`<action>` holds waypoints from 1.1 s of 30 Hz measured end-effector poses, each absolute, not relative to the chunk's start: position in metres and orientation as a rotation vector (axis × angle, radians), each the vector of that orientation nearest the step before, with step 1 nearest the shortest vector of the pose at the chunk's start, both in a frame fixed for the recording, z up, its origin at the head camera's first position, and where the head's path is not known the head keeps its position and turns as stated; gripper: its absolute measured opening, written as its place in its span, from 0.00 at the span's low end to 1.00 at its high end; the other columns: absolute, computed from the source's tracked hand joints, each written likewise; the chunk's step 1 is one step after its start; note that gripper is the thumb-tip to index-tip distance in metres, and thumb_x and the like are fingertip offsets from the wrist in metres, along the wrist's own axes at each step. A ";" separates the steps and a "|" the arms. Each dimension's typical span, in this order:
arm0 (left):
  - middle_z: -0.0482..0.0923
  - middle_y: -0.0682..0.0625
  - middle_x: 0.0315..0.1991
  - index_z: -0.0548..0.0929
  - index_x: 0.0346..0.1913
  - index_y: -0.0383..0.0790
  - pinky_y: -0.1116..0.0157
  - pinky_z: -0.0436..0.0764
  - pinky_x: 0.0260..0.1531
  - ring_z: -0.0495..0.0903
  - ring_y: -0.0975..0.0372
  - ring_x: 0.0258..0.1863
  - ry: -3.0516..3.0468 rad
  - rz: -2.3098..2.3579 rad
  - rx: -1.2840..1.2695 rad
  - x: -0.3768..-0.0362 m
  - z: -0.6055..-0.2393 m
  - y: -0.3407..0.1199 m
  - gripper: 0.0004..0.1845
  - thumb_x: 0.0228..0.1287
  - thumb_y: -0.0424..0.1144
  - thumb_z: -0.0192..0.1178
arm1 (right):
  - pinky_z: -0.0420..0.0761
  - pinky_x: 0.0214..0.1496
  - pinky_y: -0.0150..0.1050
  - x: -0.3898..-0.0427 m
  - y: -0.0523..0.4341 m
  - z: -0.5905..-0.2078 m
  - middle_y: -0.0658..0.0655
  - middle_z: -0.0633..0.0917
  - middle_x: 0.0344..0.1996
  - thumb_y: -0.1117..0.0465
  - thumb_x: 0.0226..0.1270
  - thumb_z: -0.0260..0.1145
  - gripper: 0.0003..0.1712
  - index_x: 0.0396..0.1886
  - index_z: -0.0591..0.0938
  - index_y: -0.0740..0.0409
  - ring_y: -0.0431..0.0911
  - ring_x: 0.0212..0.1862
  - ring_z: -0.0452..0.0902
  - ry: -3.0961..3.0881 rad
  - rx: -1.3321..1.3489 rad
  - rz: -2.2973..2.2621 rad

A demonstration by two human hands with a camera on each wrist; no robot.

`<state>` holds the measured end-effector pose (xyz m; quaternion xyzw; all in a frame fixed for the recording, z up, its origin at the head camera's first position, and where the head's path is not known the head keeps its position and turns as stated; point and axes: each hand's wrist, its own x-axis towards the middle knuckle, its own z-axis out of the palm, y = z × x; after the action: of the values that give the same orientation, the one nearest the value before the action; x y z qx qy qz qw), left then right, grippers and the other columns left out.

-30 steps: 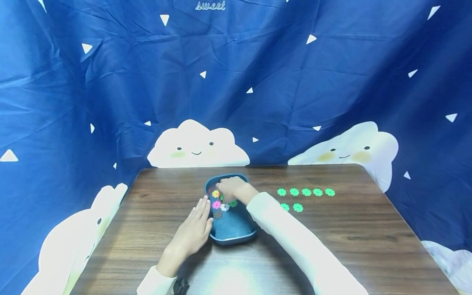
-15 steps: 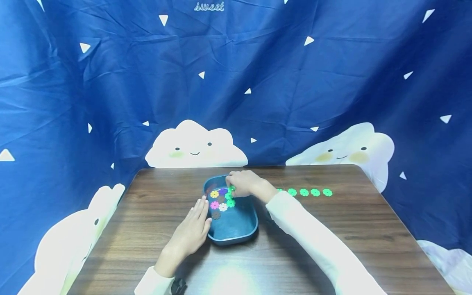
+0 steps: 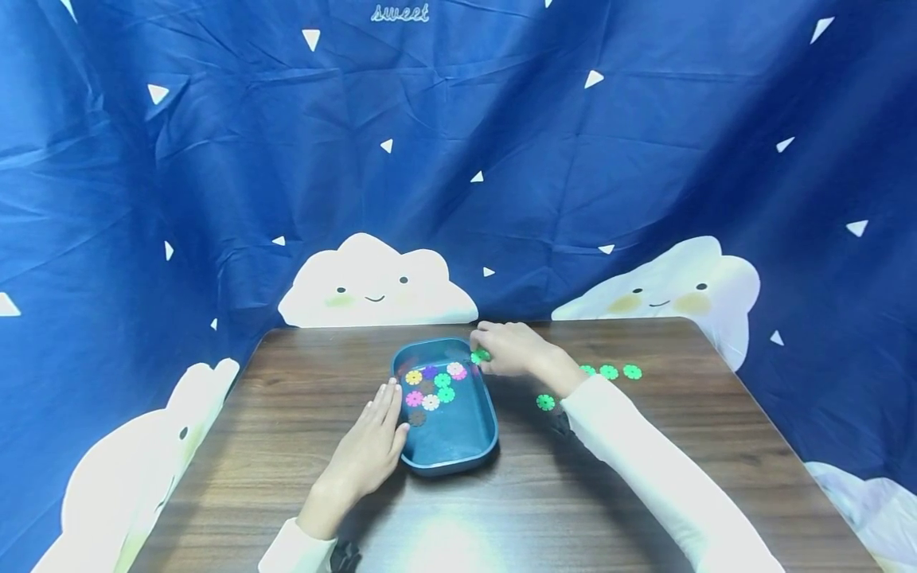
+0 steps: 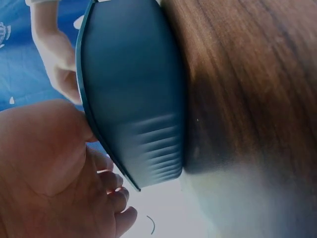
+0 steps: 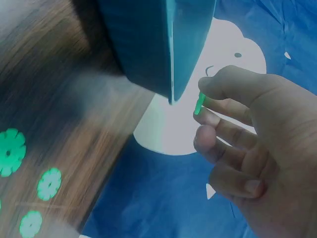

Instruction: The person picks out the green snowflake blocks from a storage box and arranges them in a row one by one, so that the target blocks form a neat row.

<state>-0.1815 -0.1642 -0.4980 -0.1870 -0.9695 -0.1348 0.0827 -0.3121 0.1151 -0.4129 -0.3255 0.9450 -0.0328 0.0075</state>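
A person's right hand point(image 3: 510, 348) pinches a green flower disc point(image 3: 481, 356) between thumb and fingertips just above the far right rim of a blue tray point(image 3: 458, 458), which sits near the middle of a dark wooden table point(image 3: 645, 477); the right wrist view shows the disc point(image 5: 199, 104) held edge-on beside the tray's rim point(image 5: 190, 44). The left hand point(image 3: 368, 450), fingers straight and together, rests flat against the tray's left wall, and the left wrist view shows the palm point(image 4: 44, 163) touching the tray's outer side point(image 4: 133, 99). Inside the tray, toward its far end, lie loose flower discs point(image 3: 430, 386) in yellow, purple, pink, green, white and brown. To the right of the tray, more green discs point(image 3: 609, 372) lie in a row on the table, with a single green disc point(image 3: 545, 403) nearer, just beside the right sleeve point(image 3: 659, 477). A blue cloud-print backdrop point(image 3: 458, 159) hangs behind.
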 end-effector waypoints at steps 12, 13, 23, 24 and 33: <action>0.49 0.43 0.79 0.54 0.76 0.35 0.47 0.58 0.75 0.50 0.50 0.78 -2.915 -0.382 -0.563 -0.190 -0.493 -0.169 0.33 0.77 0.50 0.43 | 0.75 0.29 0.40 -0.298 0.160 -0.412 0.45 0.77 0.35 0.52 0.57 0.69 0.16 0.46 0.82 0.45 0.42 0.28 0.73 3.058 -1.011 -0.121; 0.49 0.43 0.79 0.54 0.77 0.36 0.47 0.58 0.75 0.50 0.50 0.78 -2.913 -0.370 -0.563 -0.191 -0.493 -0.170 0.33 0.78 0.50 0.43 | 0.75 0.28 0.40 -0.296 0.164 -0.412 0.45 0.77 0.35 0.52 0.57 0.69 0.16 0.46 0.83 0.45 0.42 0.27 0.73 3.067 -1.005 -0.128; 0.50 0.43 0.79 0.55 0.76 0.35 0.47 0.54 0.76 0.47 0.52 0.79 -2.905 -0.389 -0.567 -0.209 -0.496 -0.176 0.32 0.78 0.49 0.44 | 0.74 0.28 0.39 -0.285 0.207 -0.422 0.45 0.79 0.39 0.51 0.58 0.69 0.17 0.48 0.82 0.46 0.40 0.28 0.73 3.105 -0.881 -0.172; 0.49 0.43 0.79 0.55 0.76 0.35 0.48 0.55 0.76 0.47 0.52 0.79 -2.910 -0.394 -0.565 -0.211 -0.497 -0.176 0.32 0.78 0.49 0.44 | 0.74 0.28 0.40 -0.284 0.212 -0.423 0.45 0.79 0.39 0.51 0.58 0.69 0.18 0.48 0.82 0.46 0.41 0.27 0.73 3.106 -0.869 -0.176; 0.45 0.46 0.80 0.52 0.77 0.39 0.50 0.53 0.77 0.45 0.53 0.79 -2.966 -0.363 -0.572 -0.221 -0.499 -0.179 0.36 0.77 0.59 0.34 | 0.73 0.25 0.40 -0.272 0.253 -0.444 0.48 0.79 0.37 0.52 0.56 0.70 0.16 0.45 0.82 0.48 0.41 0.27 0.73 3.104 -0.768 -0.208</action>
<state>-0.2211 -0.1786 -0.4991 -0.1878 -0.9737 -0.1192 0.0497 -0.2719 0.2531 -0.4440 -0.2394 0.9682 -0.0648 -0.0314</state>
